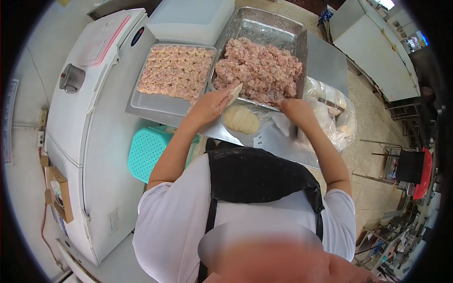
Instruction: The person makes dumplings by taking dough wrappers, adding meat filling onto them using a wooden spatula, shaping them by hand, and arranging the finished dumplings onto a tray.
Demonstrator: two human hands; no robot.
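Note:
My left hand (211, 106) is closed on a thin pale dough wrapper (235, 93), held just in front of the metal pan (276, 28). Raw minced meat (259, 66) is heaped in that pan. At the pan's near right corner is my right hand (297, 112), its fingers bent together by the meat; whatever they grip is hidden. Between my hands, on the metal table, lies a fanned stack of round wrappers (240, 119). To the left, a clear tray (158, 102) carries tight rows of meat-filled dumplings (175, 70).
A clear plastic bag (337, 115) with pale contents lies right of the pan. Behind the dumpling tray stands a lidded translucent container (188, 21). A turquoise stool (148, 151) is below the table's left end, beside a white freezer (113, 127) with a metal cup (72, 78) on it.

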